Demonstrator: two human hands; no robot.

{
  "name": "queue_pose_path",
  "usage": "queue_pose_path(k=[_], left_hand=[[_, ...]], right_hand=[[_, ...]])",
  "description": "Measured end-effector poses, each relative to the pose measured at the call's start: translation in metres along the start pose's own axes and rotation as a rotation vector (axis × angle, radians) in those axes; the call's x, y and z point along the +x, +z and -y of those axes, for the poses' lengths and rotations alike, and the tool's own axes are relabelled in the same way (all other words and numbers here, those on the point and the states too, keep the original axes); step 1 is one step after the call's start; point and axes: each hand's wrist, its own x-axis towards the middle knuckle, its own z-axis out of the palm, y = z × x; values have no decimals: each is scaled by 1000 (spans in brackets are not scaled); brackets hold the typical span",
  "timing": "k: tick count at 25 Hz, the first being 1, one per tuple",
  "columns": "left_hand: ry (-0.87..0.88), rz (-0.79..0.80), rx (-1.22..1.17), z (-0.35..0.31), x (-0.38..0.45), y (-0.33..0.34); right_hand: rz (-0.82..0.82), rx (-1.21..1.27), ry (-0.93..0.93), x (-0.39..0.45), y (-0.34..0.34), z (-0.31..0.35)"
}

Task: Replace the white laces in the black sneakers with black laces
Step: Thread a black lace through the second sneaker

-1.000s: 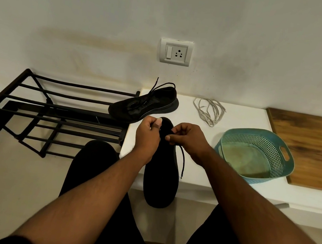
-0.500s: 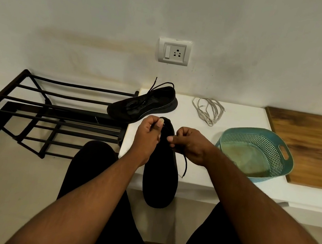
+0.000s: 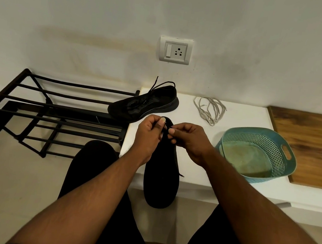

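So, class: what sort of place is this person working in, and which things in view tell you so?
Most likely a home, perhaps an entryway. A black metal shoe rack stands beside a low white ledge under a wall socket, and a teal plastic basket sits on the ledge.

1. Just one view here, a wide-angle head cam, so there's no second view for it to overlap with.
2. It looks forward and down from above the person's lap, facing a white wall (image 3: 109,12) with a socket plate (image 3: 175,50).
3. Both forearms run up from the bottom corners, so it sits pretty close; the hands meet near frame center.
4. The white tabletop (image 3: 244,116) fills the middle right, a black rack (image 3: 54,116) the left.
5. Edges bend a bit from the wide lens.
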Motion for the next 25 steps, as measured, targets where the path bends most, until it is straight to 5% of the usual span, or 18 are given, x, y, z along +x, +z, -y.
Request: queue_pose_path(k=[7,13,17,22,25], left_hand=[[-78,-159,18,11,3,11],[-248,-261,188,18,21,11],[-256,-205,249,15,24,9],[-49,-142,153,18,2,7],[187,-88,332,33,-23,4]], right_hand=[[-40,-414,-20,1,8,0],[-141,-769,-474,5,20,-15],[-100,-1014,-568,7,16,-13],[30,-807,-86,18,12,9],[130,-617,167,24,7,20]])
